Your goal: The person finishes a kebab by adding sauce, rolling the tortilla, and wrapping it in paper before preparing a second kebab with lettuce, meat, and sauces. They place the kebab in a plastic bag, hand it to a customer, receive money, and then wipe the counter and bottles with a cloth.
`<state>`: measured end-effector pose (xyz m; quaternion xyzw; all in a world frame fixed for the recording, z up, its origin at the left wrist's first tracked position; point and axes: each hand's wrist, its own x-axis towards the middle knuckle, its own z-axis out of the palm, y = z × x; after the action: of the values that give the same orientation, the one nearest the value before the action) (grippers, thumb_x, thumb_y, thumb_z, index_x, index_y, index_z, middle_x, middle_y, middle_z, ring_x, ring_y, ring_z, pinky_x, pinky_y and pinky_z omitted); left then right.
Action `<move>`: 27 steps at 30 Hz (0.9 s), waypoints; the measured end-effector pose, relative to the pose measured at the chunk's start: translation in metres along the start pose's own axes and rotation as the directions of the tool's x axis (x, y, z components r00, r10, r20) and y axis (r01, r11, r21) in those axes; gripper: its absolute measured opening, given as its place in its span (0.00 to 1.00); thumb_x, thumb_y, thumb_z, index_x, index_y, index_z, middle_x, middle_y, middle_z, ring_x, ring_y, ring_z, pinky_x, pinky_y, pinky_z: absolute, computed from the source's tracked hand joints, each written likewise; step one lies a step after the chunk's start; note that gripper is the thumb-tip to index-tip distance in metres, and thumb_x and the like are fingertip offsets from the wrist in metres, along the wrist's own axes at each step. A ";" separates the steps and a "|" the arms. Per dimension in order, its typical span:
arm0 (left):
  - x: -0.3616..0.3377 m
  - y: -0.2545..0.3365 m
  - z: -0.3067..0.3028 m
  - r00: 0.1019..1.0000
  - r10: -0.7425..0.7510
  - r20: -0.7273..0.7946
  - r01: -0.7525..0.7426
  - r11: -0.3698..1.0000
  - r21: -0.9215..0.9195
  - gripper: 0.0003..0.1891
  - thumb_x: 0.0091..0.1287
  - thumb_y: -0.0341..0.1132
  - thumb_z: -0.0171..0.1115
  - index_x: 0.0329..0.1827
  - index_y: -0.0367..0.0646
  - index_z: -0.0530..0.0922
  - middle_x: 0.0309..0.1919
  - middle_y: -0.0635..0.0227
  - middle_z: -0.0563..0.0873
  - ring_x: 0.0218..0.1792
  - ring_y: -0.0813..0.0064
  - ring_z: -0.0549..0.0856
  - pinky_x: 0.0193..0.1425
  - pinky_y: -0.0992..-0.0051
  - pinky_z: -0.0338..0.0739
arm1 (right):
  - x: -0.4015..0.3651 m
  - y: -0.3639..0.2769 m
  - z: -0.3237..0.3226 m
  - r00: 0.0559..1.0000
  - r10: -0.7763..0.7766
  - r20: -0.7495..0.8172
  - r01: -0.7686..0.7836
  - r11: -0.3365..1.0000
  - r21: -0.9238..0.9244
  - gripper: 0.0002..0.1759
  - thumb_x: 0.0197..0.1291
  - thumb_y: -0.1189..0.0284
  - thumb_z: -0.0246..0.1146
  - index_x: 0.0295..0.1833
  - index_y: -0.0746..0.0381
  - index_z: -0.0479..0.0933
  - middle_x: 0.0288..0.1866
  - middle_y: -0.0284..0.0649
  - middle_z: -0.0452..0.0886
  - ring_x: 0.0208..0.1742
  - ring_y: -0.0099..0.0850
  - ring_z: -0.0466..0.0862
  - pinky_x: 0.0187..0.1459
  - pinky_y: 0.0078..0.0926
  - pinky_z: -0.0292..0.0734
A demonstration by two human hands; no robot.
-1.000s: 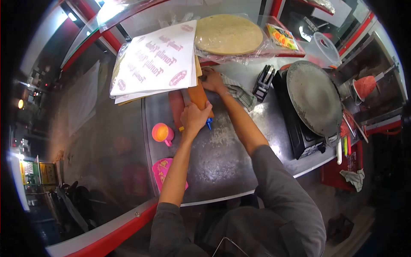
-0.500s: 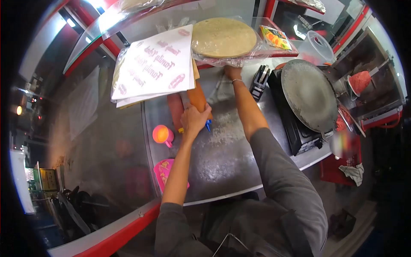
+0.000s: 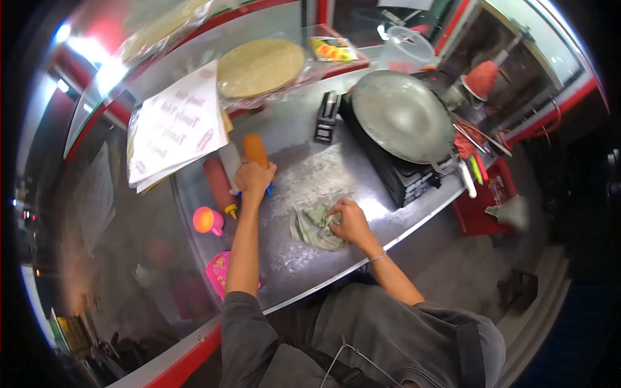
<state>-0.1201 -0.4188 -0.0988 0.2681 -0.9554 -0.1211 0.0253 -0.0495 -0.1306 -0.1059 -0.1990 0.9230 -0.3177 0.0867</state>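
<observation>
My left hand (image 3: 253, 178) grips the lower end of an orange squeeze bottle (image 3: 255, 150) that lies on the steel counter (image 3: 362, 213); a blue cap shows just under the hand. A red squeeze bottle (image 3: 218, 184) with a yellow tip lies just left of it. My right hand (image 3: 349, 222) presses a crumpled greenish cloth (image 3: 313, 227) onto the counter near its front edge, in a patch dusted with white flour.
A round dark griddle (image 3: 398, 115) sits on a black burner at the right. A black holder (image 3: 325, 116) stands beside it. Printed papers (image 3: 173, 129) and bagged flatbreads (image 3: 259, 66) lie at the back. A pink cup (image 3: 208, 221) and pink plate (image 3: 218, 268) sit left.
My right hand has pulled the cloth from the back of the counter, near the flatbreads, down to the front edge. My left hand has stayed on the orange bottle. The view has swung right.
</observation>
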 end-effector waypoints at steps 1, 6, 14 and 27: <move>0.001 0.000 0.002 0.999 0.033 0.004 -0.033 0.999 0.004 0.39 0.54 0.61 0.67 0.50 0.27 0.77 0.38 0.46 0.89 0.43 0.48 0.89 0.50 0.55 0.83 | -0.010 0.007 -0.008 0.992 0.082 0.096 -0.092 0.991 0.100 0.25 0.43 0.73 0.72 0.52 0.61 0.81 0.55 0.50 0.78 0.59 0.52 0.76 0.57 0.44 0.76; -0.011 0.020 0.004 0.997 0.050 -0.063 -0.043 0.994 0.096 0.41 0.59 0.63 0.65 0.55 0.27 0.73 0.45 0.45 0.86 0.46 0.49 0.88 0.49 0.54 0.82 | -0.012 0.023 0.006 0.946 -0.014 -0.323 0.072 0.983 0.171 0.21 0.43 0.77 0.70 0.48 0.58 0.82 0.54 0.44 0.77 0.56 0.48 0.75 0.58 0.41 0.76; -0.192 0.102 -0.006 0.804 0.319 -0.503 -0.395 0.917 -0.050 0.21 0.64 0.39 0.65 0.53 0.33 0.72 0.46 0.49 0.77 0.50 0.47 0.79 0.56 0.57 0.72 | -0.174 0.119 -0.080 0.954 -0.274 0.123 0.238 0.939 0.248 0.22 0.43 0.77 0.71 0.49 0.58 0.79 0.48 0.43 0.77 0.50 0.43 0.80 0.51 0.38 0.78; -0.437 0.364 0.116 0.481 0.816 0.320 -0.545 0.564 -0.620 0.11 0.64 0.35 0.64 0.43 0.37 0.79 0.39 0.54 0.83 0.44 0.53 0.84 0.48 0.59 0.78 | -0.266 0.447 -0.356 0.680 0.696 -0.231 -0.013 0.326 0.945 0.18 0.62 0.67 0.71 0.51 0.67 0.79 0.45 0.36 0.84 0.44 0.26 0.82 0.46 0.28 0.79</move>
<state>0.0564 0.1345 -0.1147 -0.2112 -0.8842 -0.3852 -0.1587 -0.0498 0.4997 -0.0953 0.2182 0.5971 -0.7702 -0.0518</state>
